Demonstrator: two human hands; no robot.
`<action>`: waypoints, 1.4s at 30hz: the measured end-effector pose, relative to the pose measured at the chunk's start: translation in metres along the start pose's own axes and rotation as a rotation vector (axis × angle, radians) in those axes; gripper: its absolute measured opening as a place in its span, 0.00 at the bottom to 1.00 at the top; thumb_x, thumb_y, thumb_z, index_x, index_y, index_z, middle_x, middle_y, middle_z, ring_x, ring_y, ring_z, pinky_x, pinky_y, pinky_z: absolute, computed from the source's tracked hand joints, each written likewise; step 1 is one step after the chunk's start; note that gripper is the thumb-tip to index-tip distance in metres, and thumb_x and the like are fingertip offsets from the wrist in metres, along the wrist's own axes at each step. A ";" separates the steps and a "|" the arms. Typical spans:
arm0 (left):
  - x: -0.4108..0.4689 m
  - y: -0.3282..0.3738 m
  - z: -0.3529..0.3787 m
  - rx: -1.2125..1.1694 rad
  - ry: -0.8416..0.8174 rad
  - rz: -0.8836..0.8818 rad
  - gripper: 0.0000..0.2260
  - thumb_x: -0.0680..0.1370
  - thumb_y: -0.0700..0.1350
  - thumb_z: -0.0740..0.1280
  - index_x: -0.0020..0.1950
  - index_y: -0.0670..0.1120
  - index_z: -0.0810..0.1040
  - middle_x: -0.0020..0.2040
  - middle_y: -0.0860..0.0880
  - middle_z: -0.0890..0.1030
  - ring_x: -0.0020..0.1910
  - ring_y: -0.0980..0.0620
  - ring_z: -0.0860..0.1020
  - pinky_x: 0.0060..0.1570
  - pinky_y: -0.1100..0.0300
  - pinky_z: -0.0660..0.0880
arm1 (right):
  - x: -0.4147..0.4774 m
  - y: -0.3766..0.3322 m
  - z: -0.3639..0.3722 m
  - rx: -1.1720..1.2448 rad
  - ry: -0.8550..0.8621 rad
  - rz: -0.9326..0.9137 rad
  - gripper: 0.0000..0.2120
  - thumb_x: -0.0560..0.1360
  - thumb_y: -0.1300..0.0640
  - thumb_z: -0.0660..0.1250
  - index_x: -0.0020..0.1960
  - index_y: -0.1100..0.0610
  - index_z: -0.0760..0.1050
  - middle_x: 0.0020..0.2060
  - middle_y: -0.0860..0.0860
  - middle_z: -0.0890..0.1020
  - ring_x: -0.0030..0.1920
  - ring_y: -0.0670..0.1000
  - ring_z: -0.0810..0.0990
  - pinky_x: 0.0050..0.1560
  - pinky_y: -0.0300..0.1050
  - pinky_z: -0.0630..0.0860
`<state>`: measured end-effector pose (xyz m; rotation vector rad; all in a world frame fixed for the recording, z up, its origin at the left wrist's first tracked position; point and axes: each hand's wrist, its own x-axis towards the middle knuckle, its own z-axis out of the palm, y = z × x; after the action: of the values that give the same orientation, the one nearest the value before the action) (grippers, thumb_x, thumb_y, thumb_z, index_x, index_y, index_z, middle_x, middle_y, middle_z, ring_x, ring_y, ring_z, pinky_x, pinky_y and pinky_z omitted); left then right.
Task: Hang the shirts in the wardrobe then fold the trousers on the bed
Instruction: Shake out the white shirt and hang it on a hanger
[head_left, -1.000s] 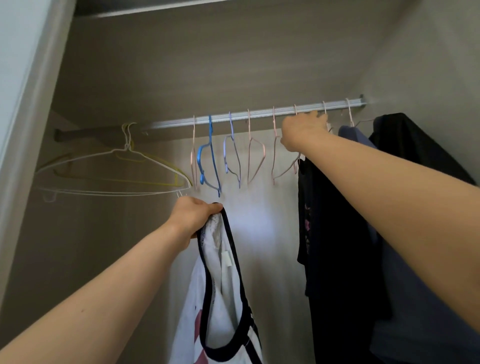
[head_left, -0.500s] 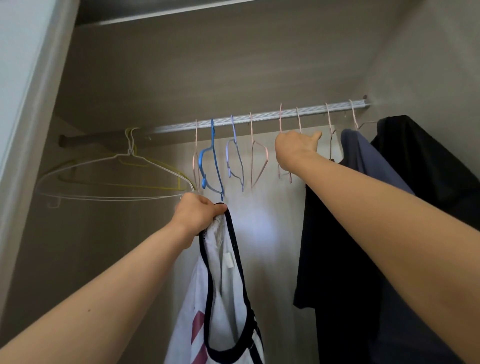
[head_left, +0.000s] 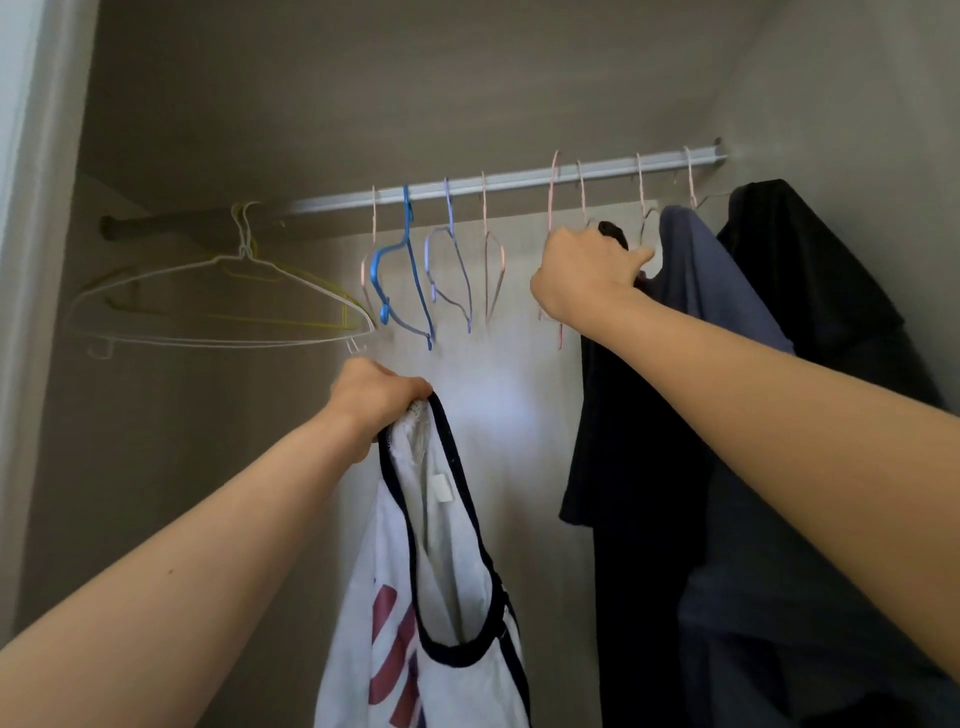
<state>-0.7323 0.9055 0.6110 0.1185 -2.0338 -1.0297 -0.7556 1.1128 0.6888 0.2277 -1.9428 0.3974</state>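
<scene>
White shirt, navy-trimmed, hanging in the wardrobe below left hand, neckline bunched inside tightly curled fingers, just under blue hanger. Right hand up near rail, fingers curled round pink hanger, against black shirt hung beside it.

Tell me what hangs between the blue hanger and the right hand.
Head view: two empty hangers, a lilac hanger and a pink hanger, on the rail.
</scene>
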 end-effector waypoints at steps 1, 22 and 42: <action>-0.006 0.001 -0.001 0.000 0.003 -0.014 0.11 0.72 0.45 0.74 0.37 0.40 0.77 0.28 0.44 0.71 0.24 0.49 0.67 0.26 0.63 0.65 | -0.009 0.000 -0.003 0.034 -0.031 0.010 0.05 0.70 0.64 0.61 0.36 0.57 0.67 0.34 0.53 0.71 0.39 0.57 0.71 0.63 0.64 0.61; -0.196 -0.050 -0.031 0.037 0.099 -0.347 0.13 0.74 0.45 0.75 0.36 0.40 0.74 0.35 0.42 0.76 0.35 0.46 0.76 0.36 0.55 0.72 | -0.263 0.056 -0.028 0.830 -0.570 0.097 0.13 0.78 0.59 0.55 0.44 0.67 0.73 0.39 0.58 0.82 0.43 0.59 0.81 0.44 0.54 0.79; -0.250 -0.244 -0.045 0.221 0.076 -0.694 0.10 0.72 0.43 0.72 0.49 0.39 0.79 0.49 0.38 0.82 0.49 0.40 0.82 0.54 0.42 0.80 | -0.375 0.082 -0.019 1.413 -1.283 0.500 0.10 0.82 0.59 0.59 0.50 0.62 0.77 0.26 0.49 0.63 0.21 0.45 0.63 0.39 0.50 0.81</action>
<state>-0.6027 0.8210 0.2942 1.0192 -2.0682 -1.1688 -0.6190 1.1872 0.3368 1.0979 -2.4809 2.3983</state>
